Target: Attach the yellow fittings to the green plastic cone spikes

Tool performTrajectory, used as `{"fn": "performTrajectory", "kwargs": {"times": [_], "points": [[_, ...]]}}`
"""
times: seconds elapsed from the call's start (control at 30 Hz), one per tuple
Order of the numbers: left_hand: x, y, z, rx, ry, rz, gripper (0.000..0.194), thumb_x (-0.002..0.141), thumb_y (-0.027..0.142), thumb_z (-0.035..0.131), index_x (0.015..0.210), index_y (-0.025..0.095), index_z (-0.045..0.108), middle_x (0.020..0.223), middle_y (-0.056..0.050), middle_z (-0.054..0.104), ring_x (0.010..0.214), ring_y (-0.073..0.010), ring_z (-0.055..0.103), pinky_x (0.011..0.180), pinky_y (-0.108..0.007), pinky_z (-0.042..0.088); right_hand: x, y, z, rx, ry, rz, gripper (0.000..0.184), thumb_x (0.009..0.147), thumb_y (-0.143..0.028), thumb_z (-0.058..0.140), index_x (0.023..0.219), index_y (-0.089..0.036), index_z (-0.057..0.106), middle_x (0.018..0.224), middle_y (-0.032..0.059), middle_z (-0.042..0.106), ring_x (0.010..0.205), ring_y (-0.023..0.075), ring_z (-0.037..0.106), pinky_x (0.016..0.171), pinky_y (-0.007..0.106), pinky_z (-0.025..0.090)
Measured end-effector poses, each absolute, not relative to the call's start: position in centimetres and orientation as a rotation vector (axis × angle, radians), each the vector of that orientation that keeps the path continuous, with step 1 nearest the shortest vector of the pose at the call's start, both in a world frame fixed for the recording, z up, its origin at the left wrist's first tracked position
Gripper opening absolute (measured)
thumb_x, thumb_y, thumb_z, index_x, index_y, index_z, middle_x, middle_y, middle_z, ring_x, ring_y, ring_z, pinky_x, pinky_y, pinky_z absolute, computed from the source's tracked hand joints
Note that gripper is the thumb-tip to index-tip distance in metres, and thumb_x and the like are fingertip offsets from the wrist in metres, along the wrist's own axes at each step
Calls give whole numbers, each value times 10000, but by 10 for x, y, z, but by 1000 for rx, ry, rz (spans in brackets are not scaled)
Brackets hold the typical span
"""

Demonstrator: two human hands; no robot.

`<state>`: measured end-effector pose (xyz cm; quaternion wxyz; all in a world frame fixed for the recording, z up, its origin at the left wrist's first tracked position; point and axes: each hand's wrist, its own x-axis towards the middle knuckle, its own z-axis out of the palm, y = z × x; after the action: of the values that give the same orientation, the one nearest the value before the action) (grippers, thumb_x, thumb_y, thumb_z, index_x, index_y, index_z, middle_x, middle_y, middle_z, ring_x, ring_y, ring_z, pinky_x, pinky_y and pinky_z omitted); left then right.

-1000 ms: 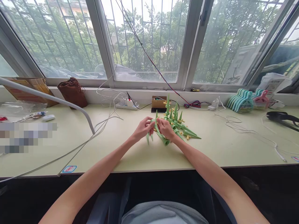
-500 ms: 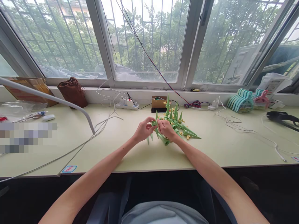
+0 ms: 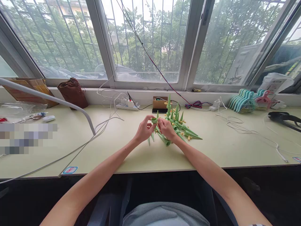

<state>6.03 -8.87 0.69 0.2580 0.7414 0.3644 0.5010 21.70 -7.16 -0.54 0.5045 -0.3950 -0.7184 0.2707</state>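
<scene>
Thumb and fingers of my left hand (image 3: 144, 128) are closed around a green plastic watering spike (image 3: 154, 120), its round hollow top turned toward me. Close against it, my right hand (image 3: 166, 128) pinches at the spike's side, where a small yellow bit shows; the fingers mostly cover that part. Under and beyond my hands lies a pile of similar green spikes with yellow valves (image 3: 185, 128). Several stand upright at the back, such as one tall spike (image 3: 168, 105). A loose spike (image 3: 164, 140) lies just below my right hand, open end toward me.
Behind the pile are a small cardboard box (image 3: 160, 103) and a power strip (image 3: 128, 106). White cables (image 3: 94, 135) cross the table on the left. Teal hangers (image 3: 242, 102) and a black strapped object (image 3: 284, 118) are at the right. A brown pouch (image 3: 73, 94) leans by the window.
The spike in my left hand has tipped, so its hollow top now faces me more. Both hands stay almost in the same place.
</scene>
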Motion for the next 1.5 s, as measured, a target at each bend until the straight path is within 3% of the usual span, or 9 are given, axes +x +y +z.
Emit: {"fn": "performTrajectory", "kwargs": {"times": [0.1, 0.2, 0.3, 0.37, 0.47, 0.93, 1.13, 1.27, 1.5], "points": [[60, -87, 5, 1949, 959, 1365, 471, 849, 435, 642, 1216, 272, 396, 1097, -32, 510, 565, -34, 564, 447, -153, 438, 217, -71, -5, -956, -1715, 629, 506, 968, -603, 320, 640, -224, 387, 566, 0, 460, 525, 139, 449, 507, 268, 339], [60, -83, 3, 1845, 928, 1401, 414, 876, 487, 597, 1159, 254, 404, 991, -4, 533, 514, -42, 553, 414, -163, 421, 217, -72, -5, -944, -1699, 617, 512, 963, -627, 312, 658, -223, 394, 587, -2, 458, 538, 136, 448, 513, 262, 338], [59, -81, 4, 1730, 943, 1430, 348, 899, 545, 539, 953, 208, 474, 691, 50, 514, 413, -60, 489, 375, -178, 365, 217, -73, -4, -928, -1703, 616, 523, 953, -654, 303, 670, -223, 388, 611, -3, 465, 552, 132, 452, 519, 256, 339], [59, -81, 6, 1662, 967, 1385, 443, 919, 587, 469, 737, 183, 490, 503, 61, 416, 355, -74, 432, 359, -197, 321, 217, -73, -4, -913, -1721, 617, 522, 951, -660, 302, 676, -223, 378, 621, -4, 467, 558, 129, 453, 523, 252, 342], [59, -83, 9, 1571, 991, 1252, 619, 923, 640, 391, 521, 174, 459, 407, 29, 359, 320, -84, 390, 344, -223, 261, 217, -74, -4, -885, -1758, 621, 504, 955, -646, 311, 688, -223, 375, 627, -9, 466, 560, 124, 447, 527, 248, 346], [53, -87, 11, 1537, 903, 966, 601, 886, 659, 441, 709, 110, 609, 619, -42, 555, 426, -94, 453, 392, -232, 288, 217, -73, -9, -796, -1725, 782, 469, 944, -636, 377, 704, -232, 371, 569, -35, 439, 458, 110, 386, 466, 260, 325], [50, -85, 8, 1747, 944, 1024, 498, 871, 631, 514, 694, 167, 496, 472, 17, 496, 390, -87, 426, 422, -222, 305, 218, -71, -10, -839, -1727, 804, 473, 949, -621, 380, 672, -240, 334, 501, -44, 373, 431, 123, 375, 447, 272, 312], [49, -86, 8, 1851, 988, 1058, 425, 855, 582, 578, 770, 167, 538, 453, 49, 450, 397, -83, 416, 421, -208, 310, 219, -70, -10, -848, -1733, 772, 457, 967, -538, 391, 635, -235, 305, 515, -42, 341, 441, 118, 365, 458, 271, 310], [51, -84, 4, 1924, 915, 1169, 373, 779, 503, 696, 789, 134, 637, 883, -42, 562, 523, -76, 543, 404, -203, 398, 220, -71, -8, -934, -1767, 723, 430, 946, -414, 395, 569, -230, 300, 459, -43, 304, 447, 115, 333, 470, 268, 271]]}}
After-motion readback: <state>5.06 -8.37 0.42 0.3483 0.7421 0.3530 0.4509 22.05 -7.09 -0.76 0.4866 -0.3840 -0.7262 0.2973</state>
